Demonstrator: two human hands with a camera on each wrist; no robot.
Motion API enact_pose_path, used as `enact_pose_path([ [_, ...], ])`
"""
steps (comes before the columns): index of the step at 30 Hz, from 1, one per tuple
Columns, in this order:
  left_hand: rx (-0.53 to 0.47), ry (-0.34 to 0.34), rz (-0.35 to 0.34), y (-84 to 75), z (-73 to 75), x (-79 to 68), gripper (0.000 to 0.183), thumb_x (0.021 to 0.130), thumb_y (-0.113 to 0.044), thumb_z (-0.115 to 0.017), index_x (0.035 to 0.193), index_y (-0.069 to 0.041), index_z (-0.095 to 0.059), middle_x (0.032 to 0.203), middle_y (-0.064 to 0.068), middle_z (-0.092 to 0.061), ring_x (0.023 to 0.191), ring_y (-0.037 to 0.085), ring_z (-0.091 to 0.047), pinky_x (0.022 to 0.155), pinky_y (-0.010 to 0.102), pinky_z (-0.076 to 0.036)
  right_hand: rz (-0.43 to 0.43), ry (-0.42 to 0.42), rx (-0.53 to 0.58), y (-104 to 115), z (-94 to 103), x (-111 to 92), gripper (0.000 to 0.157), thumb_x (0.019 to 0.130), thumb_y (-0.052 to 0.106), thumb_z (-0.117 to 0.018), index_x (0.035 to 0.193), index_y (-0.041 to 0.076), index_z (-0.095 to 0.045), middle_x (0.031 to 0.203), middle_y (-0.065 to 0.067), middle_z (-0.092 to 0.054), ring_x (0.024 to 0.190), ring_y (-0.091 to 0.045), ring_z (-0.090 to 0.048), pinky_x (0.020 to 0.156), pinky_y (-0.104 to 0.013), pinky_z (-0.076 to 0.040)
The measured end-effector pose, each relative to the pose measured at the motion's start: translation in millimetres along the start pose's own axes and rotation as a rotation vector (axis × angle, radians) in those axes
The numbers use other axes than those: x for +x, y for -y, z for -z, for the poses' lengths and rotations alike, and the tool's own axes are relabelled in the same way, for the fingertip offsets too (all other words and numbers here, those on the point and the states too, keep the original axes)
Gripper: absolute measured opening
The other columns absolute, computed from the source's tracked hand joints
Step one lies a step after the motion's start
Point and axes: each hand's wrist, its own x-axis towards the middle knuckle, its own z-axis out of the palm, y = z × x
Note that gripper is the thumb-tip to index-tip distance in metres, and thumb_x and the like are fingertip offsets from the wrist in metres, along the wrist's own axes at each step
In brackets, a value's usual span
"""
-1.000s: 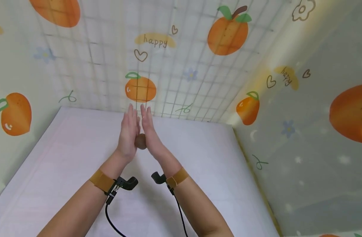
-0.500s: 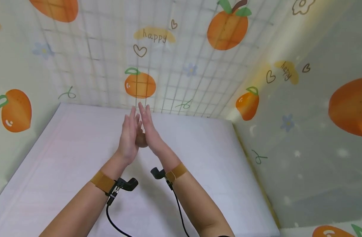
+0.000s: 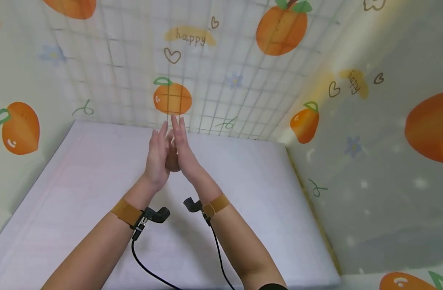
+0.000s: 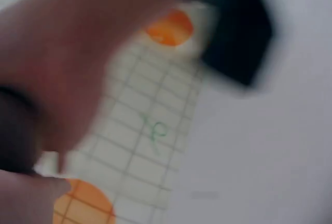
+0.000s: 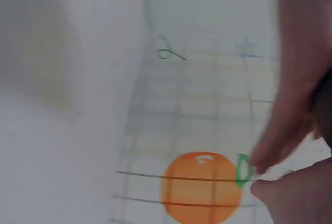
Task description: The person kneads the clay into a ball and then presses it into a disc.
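Note:
A brown ball (image 3: 173, 162) sits between the two palms, above the white table, in the head view. My left hand (image 3: 156, 163) presses it from the left, its fingers straight and pointing away. From the other side my right hand (image 3: 186, 157) faces it with straight fingers, so the palms nearly meet. Part of the ball is covered by the hands. It shows as a dark round edge (image 4: 14, 130) at the left of the left wrist view, and as a dark curve (image 5: 325, 111) at the right edge of the right wrist view. Both wrist views are blurred.
The white tabletop (image 3: 98, 225) spreads below the arms. Behind it rises a curtain-like wall (image 3: 127, 80) printed with oranges and grid lines; a grey patterned wall (image 3: 384, 209) stands at right. A black cable (image 3: 150, 270) trails from the left wrist camera (image 3: 157, 214).
The right fingertips have slid slightly ahead of the left ones, and the ball has shifted a little between the palms. The whole head view has tilted slightly, moving the scene upward.

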Motion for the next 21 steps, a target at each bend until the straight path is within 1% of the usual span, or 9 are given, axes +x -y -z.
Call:
enact_pose_path([
  [3, 0.027, -0.02, -0.027, -7.7, 4.6, 5.9, 0.076, 0.104, -0.078, -0.016, 0.172, -0.045, -0.003, 0.182, -0.011, -0.007, 0.169, 0.012, -0.002, 0.132, 0.062, 0.005, 0.019, 0.017, 0.022, -5.3, -8.2, -14.0, 0.08, 0.099, 0.089, -0.018, 0.169, 0.053, -0.007, 0.177, 0.024, 0.016, 0.168, -0.019, 0.011, 0.128, -0.075, 0.0],
  [6, 0.021, -0.026, -0.04, -3.9, 8.7, 9.9, 0.075, 0.105, -0.078, -0.016, 0.172, -0.045, -0.006, 0.181, -0.016, -0.008, 0.168, 0.01, -0.003, 0.133, 0.059, 0.004, 0.075, 0.046, 0.024, 6.1, -13.5, -22.5, 0.088, 0.094, 0.094, -0.018, 0.17, 0.051, -0.005, 0.177, 0.026, 0.016, 0.168, -0.013, 0.012, 0.128, -0.073, 0.002],
  [8, 0.023, -0.012, -0.036, 3.4, 7.3, 9.0, 0.073, 0.106, -0.076, -0.014, 0.172, -0.044, -0.009, 0.18, -0.018, -0.011, 0.167, 0.011, -0.006, 0.133, 0.061, 0.001, 0.108, 0.055, 0.024, 16.8, -10.6, -20.1, 0.088, 0.093, 0.095, -0.018, 0.169, 0.053, -0.006, 0.176, 0.027, 0.017, 0.167, -0.013, 0.013, 0.128, -0.073, 0.003],
  [11, 0.012, 0.031, 0.002, 13.7, 0.5, 1.6, 0.073, 0.106, -0.076, -0.012, 0.172, -0.044, -0.011, 0.179, -0.015, -0.023, 0.163, 0.019, -0.019, 0.132, 0.062, -0.007, 0.103, 0.024, -0.006, 25.3, -0.6, -7.8, 0.079, 0.095, 0.092, -0.017, 0.167, 0.059, -0.008, 0.176, 0.025, 0.018, 0.168, -0.018, 0.013, 0.127, -0.076, 0.003],
  [13, 0.017, 0.05, 0.015, 14.6, -4.5, -5.2, 0.076, 0.104, -0.078, -0.011, 0.172, -0.044, -0.008, 0.178, -0.012, -0.026, 0.162, 0.022, -0.023, 0.131, 0.062, -0.01, 0.067, -0.004, -0.029, 22.1, 5.5, -0.6, 0.074, 0.098, 0.089, -0.017, 0.166, 0.061, -0.009, 0.177, 0.023, 0.02, 0.168, -0.022, 0.013, 0.126, -0.077, 0.001],
  [15, 0.021, 0.051, 0.009, 10.2, -6.1, -9.5, 0.079, 0.103, -0.081, -0.013, 0.172, -0.044, -0.005, 0.179, -0.009, -0.026, 0.164, 0.023, -0.022, 0.131, 0.065, -0.007, 0.026, -0.017, -0.041, 11.9, 6.7, 1.1, 0.07, 0.1, 0.086, -0.017, 0.166, 0.061, -0.01, 0.177, 0.02, 0.021, 0.168, -0.025, 0.012, 0.126, -0.079, 0.0],
  [17, 0.039, 0.04, -0.015, 2.8, -3.7, -9.7, 0.08, 0.102, -0.081, -0.014, 0.172, -0.044, -0.004, 0.18, -0.012, -0.018, 0.168, 0.02, -0.012, 0.131, 0.066, 0.0, 0.006, -0.019, -0.032, 0.0, 1.8, -3.8, 0.069, 0.102, 0.084, -0.017, 0.166, 0.06, -0.009, 0.177, 0.02, 0.02, 0.169, -0.025, 0.011, 0.126, -0.078, -0.002],
  [19, 0.099, 0.015, -0.043, -3.6, 1.3, -6.1, 0.079, 0.102, -0.08, -0.017, 0.172, -0.044, -0.004, 0.181, -0.013, -0.013, 0.169, 0.017, -0.005, 0.131, 0.066, 0.005, 0.033, -0.006, -0.006, -8.0, -7.3, -14.7, 0.07, 0.103, 0.083, -0.015, 0.168, 0.057, -0.008, 0.177, 0.023, 0.018, 0.168, -0.022, 0.011, 0.127, -0.077, -0.001],
  [21, 0.144, -0.01, -0.047, -5.8, 7.0, -2.8, 0.076, 0.103, -0.078, -0.018, 0.171, -0.046, -0.007, 0.18, -0.018, -0.01, 0.168, 0.011, -0.003, 0.132, 0.063, 0.008, 0.101, 0.013, 0.002, -8.1, -17.3, -28.5, 0.077, 0.102, 0.084, -0.011, 0.171, 0.05, -0.007, 0.177, 0.024, 0.017, 0.168, -0.017, 0.011, 0.127, -0.076, 0.0],
])
